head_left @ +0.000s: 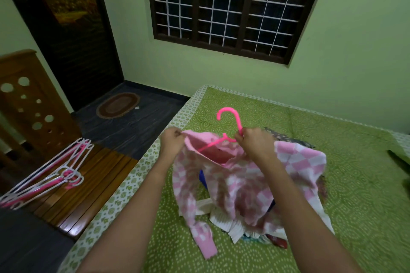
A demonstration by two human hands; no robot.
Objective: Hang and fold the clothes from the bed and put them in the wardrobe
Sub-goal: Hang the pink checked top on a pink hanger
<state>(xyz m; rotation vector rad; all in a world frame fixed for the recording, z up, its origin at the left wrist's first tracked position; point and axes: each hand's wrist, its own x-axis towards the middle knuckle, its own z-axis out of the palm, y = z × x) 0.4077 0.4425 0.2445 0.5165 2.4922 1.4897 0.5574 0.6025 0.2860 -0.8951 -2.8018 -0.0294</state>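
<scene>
Right hand curled tight round pink hanger neck; left hand pinches sweater collar just beside it, sweater dangling below both over bed. Stretch collar wide, slide hanger arm in toward left fingers.

Both bare forearms are reaching forward and angling in a bit, hands roughly level, the left hand pinching the edge of the pink checked sweater and the right hand curling round the pink hanger at its neck.
</scene>
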